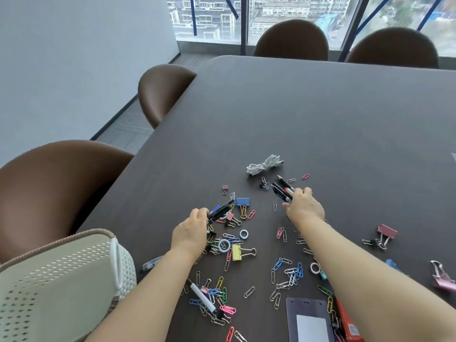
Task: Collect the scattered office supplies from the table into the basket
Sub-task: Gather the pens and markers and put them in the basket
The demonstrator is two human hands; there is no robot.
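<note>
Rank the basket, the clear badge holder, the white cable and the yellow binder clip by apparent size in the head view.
1. basket, nearest and cut by the frame
2. clear badge holder, also cut off
3. white cable, though it lies farthest
4. yellow binder clip

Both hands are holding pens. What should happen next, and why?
Probably swing the left hand over to the basket and drop its pens in. That hand grips a full bunch, the basket sits right beside that arm, and the right hand grips another bunch, so neither can easily grab more.
</note>
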